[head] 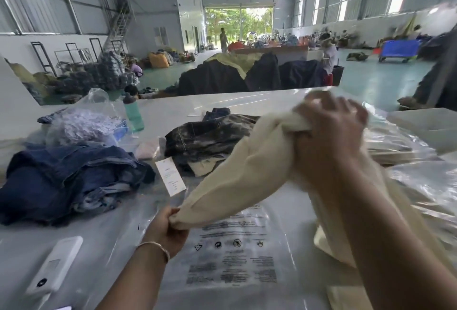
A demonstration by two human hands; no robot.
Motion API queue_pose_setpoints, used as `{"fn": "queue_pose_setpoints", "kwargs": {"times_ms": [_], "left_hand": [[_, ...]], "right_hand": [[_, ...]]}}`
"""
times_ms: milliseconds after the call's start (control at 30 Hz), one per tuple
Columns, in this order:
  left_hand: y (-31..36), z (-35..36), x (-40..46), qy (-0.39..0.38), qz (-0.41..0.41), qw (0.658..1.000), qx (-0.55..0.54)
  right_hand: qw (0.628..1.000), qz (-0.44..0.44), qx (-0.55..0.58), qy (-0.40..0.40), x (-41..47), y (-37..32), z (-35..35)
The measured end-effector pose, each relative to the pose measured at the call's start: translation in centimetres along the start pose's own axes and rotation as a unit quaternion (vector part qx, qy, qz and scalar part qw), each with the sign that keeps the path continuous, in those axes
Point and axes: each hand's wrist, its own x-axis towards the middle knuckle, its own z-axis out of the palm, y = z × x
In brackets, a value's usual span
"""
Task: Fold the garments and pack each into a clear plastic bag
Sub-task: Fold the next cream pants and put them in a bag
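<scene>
A cream garment (249, 166) hangs stretched in the air above the table between my two hands. My left hand (168, 229) pinches its lower corner near the table. My right hand (329, 131) is raised and grips its bunched upper end. More of the cream cloth (333, 243) drops down under my right forearm. Flat beneath the garment lies a clear plastic bag (235, 260) with black printed warnings. A white paper tag (170, 176) lies just beyond my left hand.
A heap of blue denim (74, 178) lies at the left, a dark camouflage garment (210, 139) at the centre. A stack of clear bags (408, 146) fills the right. A white device (54, 265) lies near the front left. A green bottle (133, 114) and a bagged bundle (81, 124) stand behind.
</scene>
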Motion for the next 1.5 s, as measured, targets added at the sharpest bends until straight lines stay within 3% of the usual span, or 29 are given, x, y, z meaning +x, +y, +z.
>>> {"fn": "queue_pose_setpoints", "kwargs": {"times_ms": [33, 67, 133, 167, 233, 267, 333, 467, 500, 567, 633, 667, 700, 733, 767, 833, 867, 900, 933, 1000, 1067, 1100, 1133, 1200, 1267, 1433, 1500], "left_hand": [[0.0, -1.7, 0.6, 0.050, 0.009, 0.999, 0.016], [-0.2, -3.4, 0.9, 0.076, 0.021, 0.996, 0.047], [-0.7, -6.3, 1.1, 0.119, 0.040, 0.986, 0.109], [-1.0, -7.5, 1.4, 0.134, 0.054, 0.981, 0.130], [-1.6, -9.4, 2.2, 0.141, 0.083, 0.975, 0.147], [-1.7, -9.8, 2.5, 0.137, 0.089, 0.976, 0.146], [-1.2, -9.7, 2.7, 0.125, 0.102, 0.979, 0.128], [1.7, -9.5, 3.2, 0.099, 0.190, 0.975, 0.066], [2.5, -9.6, 3.3, 0.094, 0.216, 0.970, 0.053], [3.5, -9.7, 3.5, 0.086, 0.246, 0.964, 0.046], [3.4, -9.9, 3.8, 0.101, 0.251, 0.962, 0.049], [3.2, -10.3, 4.1, 0.124, 0.248, 0.959, 0.050], [2.9, -10.8, 4.3, 0.155, 0.243, 0.956, 0.062], [2.5, -11.7, 4.6, 0.197, 0.236, 0.948, 0.084], [2.2, -12.7, 4.9, 0.240, 0.230, 0.936, 0.118], [1.7, -14.8, 5.6, 0.300, 0.228, 0.908, 0.183], [1.6, -15.7, 5.9, 0.319, 0.230, 0.894, 0.214], [1.6, -16.4, 6.0, 0.333, 0.228, 0.882, 0.245], [1.7, -16.9, 6.1, 0.341, 0.219, 0.873, 0.271], [1.9, -17.4, 5.9, 0.350, 0.218, 0.858, 0.307], [1.6, -17.5, 5.6, 0.369, 0.232, 0.823, 0.363], [1.4, -17.2, 5.3, 0.376, 0.234, 0.807, 0.391], [1.2, -17.0, 4.9, 0.381, 0.233, 0.796, 0.409], [0.9, -16.8, 4.4, 0.384, 0.222, 0.785, 0.433], [1.3, -17.1, 4.2, 0.377, 0.217, 0.776, 0.457], [2.4, -17.6, 4.2, 0.367, 0.233, 0.773, 0.463], [2.2, -17.6, 4.3, 0.373, 0.233, 0.768, 0.465]], "right_hand": [[0.993, 0.007, -0.022, -0.114, -4.4, 0.3, 1.2], [0.960, 0.042, -0.049, -0.273, -7.6, 1.1, 2.9], [0.837, 0.142, -0.082, -0.522, -13.8, 3.0, 5.7], [0.789, 0.157, -0.081, -0.589, -16.2, 4.2, 7.0], [0.755, 0.189, -0.067, -0.624, -22.1, 6.1, 8.4], [0.750, 0.197, -0.075, -0.627, -24.4, 6.5, 8.5], [0.775, 0.184, -0.111, -0.595, -24.9, 7.4, 8.9], [0.806, 0.249, -0.044, -0.535, -20.2, 9.5, 8.0], [0.831, 0.272, -0.024, -0.485, -19.3, 10.0, 7.7], [0.907, 0.288, 0.018, -0.307, -17.9, 10.9, 7.4], [0.969, 0.209, 0.018, -0.131, -16.9, 10.6, 7.2], [0.983, 0.164, 0.006, -0.086, -16.8, 10.1, 7.1], [0.988, 0.126, -0.013, -0.086, -17.3, 9.6, 7.2], [0.983, 0.099, -0.052, -0.146, -18.3, 8.9, 7.3], [0.958, 0.070, -0.101, -0.261, -19.7, 8.3, 7.6], [0.834, 0.050, -0.159, -0.526, -22.6, 7.8, 8.2], [0.764, 0.049, -0.180, -0.617, -23.3, 7.6, 8.4], [0.724, 0.056, -0.181, -0.664, -23.5, 7.4, 8.5], [0.711, 0.066, -0.172, -0.679, -23.2, 6.9, 8.7], [0.750, 0.075, -0.133, -0.644, -22.8, 5.5, 9.6], [0.842, 0.045, -0.080, -0.532, -22.9, 3.3, 10.6], [0.869, -0.001, -0.052, -0.492, -23.3, 1.9, 10.8], [0.872, -0.049, -0.022, -0.487, -24.1, 0.6, 11.2], [0.836, -0.119, 0.005, -0.535, -26.4, -0.7, 11.9], [0.828, -0.116, -0.011, -0.549, -27.7, -0.8, 12.0], [0.948, -0.123, 0.073, -0.283, -26.6, 1.0, 10.5], [0.941, -0.144, 0.063, -0.301, -26.8, 1.2, 9.5]]}}
